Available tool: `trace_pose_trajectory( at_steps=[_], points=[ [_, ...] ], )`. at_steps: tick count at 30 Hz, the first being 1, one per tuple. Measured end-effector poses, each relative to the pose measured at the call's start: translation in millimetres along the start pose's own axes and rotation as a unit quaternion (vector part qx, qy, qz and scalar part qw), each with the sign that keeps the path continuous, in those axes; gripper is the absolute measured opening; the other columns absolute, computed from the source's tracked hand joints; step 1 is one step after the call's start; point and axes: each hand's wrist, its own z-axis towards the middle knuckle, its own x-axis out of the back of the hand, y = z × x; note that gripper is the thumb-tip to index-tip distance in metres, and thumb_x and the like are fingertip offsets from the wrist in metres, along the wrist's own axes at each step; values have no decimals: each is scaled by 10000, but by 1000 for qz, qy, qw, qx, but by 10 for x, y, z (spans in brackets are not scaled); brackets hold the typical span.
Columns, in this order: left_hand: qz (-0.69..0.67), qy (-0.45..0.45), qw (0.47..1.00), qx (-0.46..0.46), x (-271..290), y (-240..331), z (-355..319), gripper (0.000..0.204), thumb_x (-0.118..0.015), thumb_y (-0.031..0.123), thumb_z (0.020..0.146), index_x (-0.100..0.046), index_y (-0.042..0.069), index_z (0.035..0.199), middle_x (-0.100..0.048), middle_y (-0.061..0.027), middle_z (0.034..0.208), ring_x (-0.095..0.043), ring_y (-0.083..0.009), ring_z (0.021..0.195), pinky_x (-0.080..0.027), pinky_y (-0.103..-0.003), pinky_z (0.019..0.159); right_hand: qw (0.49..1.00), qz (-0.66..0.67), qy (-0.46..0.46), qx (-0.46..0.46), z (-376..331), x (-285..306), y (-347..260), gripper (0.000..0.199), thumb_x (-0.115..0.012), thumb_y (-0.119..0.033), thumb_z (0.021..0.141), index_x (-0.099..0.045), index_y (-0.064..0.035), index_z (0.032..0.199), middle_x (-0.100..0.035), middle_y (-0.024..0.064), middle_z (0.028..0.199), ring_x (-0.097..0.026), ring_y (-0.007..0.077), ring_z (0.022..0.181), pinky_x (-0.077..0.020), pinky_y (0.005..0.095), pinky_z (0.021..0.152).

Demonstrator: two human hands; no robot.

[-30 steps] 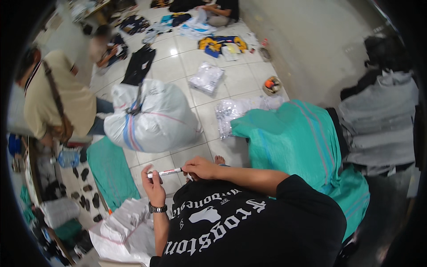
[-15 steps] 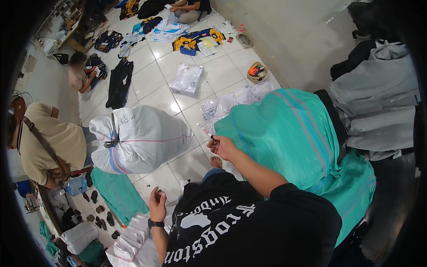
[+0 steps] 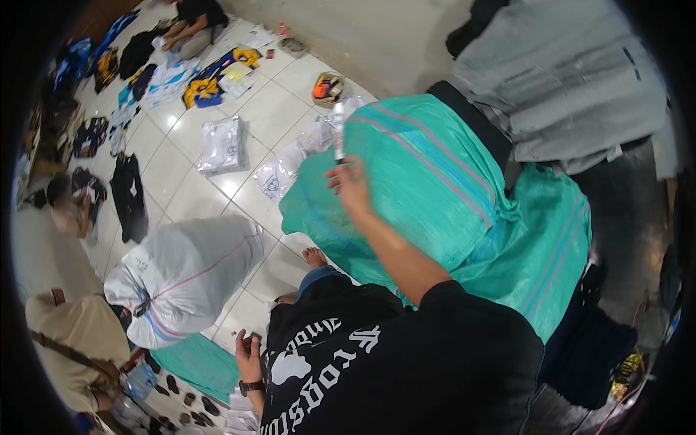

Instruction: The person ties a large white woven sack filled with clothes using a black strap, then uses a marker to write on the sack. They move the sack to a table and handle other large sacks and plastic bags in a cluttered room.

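My right hand (image 3: 352,187) grips a slim white marker (image 3: 338,134) with a dark end, its length pointing up and away from me. Hand and marker are a little blurred and appear in front of a big stuffed green woven sack (image 3: 435,174). My left hand (image 3: 249,357), lower down beside my body, has its fingers curled round something small and dark that I cannot make out. Ahead of that hand a full white woven sack (image 3: 199,272) lies on the tiled floor, its tied mouth toward the left.
Plastic-wrapped white garments (image 3: 222,145) lie on the tiles, near a basket (image 3: 328,88) holding orange things. Grey cloth (image 3: 558,80) is piled at right. A person in beige (image 3: 76,348) is beside the white sack; others sit farther off among clothes. Sandals (image 3: 196,406) lie lower left.
My view has turned to the right, so the sacks and floor sit farther left. The right hand has swung the marker from leaning left to nearly upright. My left hand stays low.
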Motion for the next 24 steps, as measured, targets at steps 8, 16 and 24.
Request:
trace_pose_trajectory(
  at_steps=[8,16,24],
  points=[
    [91,38,957,-272,250,1588,322,435,-638,210,925,-549,-18,1284,-670,-141,1013,-644,-198,892,-499,-318,821,720,-622,305,-51,-277,1938,-385,241,-524,-254,867,-610,-97,1028,-689,221,910,-667,430,857,-517,552,709],
    [-163,94,593,-783,951,3314,-1098,288,-679,217,905,-625,-10,1074,-680,-192,975,-672,-351,933,-561,-467,733,699,-682,200,-81,-508,2085,-303,596,-679,-338,789,-515,-74,1296,-667,220,1113,-636,408,1036,-509,489,884],
    [-350,48,563,-747,1211,3276,-2263,189,-513,184,943,-610,56,843,-602,-23,782,-552,-113,939,-427,-280,820,644,-729,231,-24,-449,1319,-810,744,-696,-391,809,-392,-82,1414,-474,190,1365,-492,387,1238,-405,503,1011]
  ],
)
